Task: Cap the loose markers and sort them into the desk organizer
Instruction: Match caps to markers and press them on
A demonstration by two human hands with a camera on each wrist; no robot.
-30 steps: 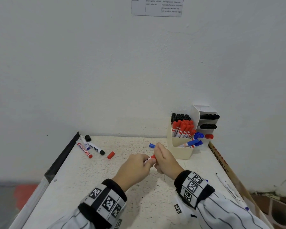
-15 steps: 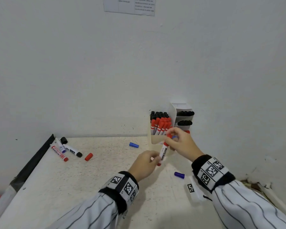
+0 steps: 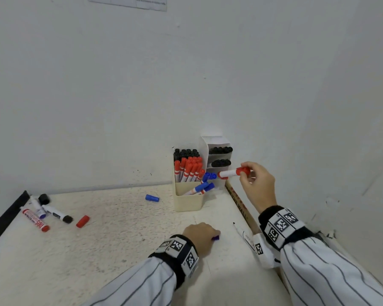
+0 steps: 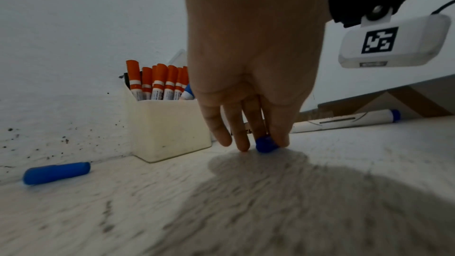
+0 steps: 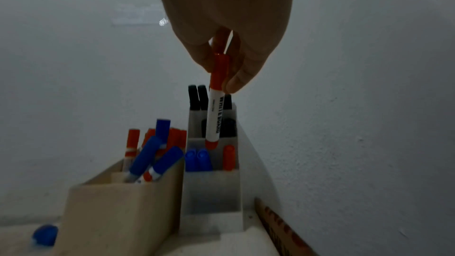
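The right hand (image 3: 255, 184) pinches a capped red whiteboard marker (image 3: 232, 172) by its cap, tail aimed at the cream plastic desk organizer (image 3: 188, 200) at the table's far right corner, presumably to slot it among the stored markers. The left hand (image 3: 200, 237) pinches a loose blue cap (image 4: 265, 144) on the speckled white table (image 3: 119, 250), likely for an uncapped marker. Its fingertips are hidden from overhead.

White wall (image 3: 119, 85), paper sheet (image 3: 128, 2), speckled table (image 3: 119, 239).
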